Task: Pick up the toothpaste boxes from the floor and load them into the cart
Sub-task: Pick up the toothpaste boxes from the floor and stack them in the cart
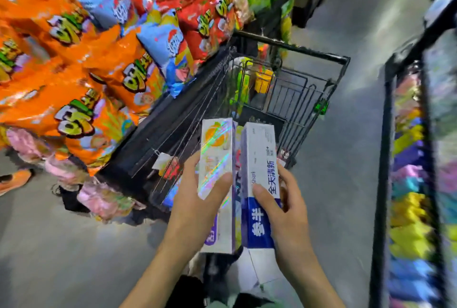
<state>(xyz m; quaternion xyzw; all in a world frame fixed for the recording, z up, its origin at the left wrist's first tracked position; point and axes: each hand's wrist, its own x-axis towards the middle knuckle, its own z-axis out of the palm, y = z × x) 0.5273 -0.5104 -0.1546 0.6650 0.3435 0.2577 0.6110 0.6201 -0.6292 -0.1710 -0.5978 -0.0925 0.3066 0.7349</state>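
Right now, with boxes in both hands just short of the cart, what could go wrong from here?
1. The left hand grips the holographic box and the right hand the blue-and-white box, with a third box sandwiched between them; it may slip out when the hands part.
2. The cart already holds items, so dropped boxes may land unevenly.
3. The snack bags crowd the cart's side, so an elbow could dislodge them.

grey polished floor (346, 184); snack-bag shelving (74, 60) left, blurred dark rack (415, 159) right.
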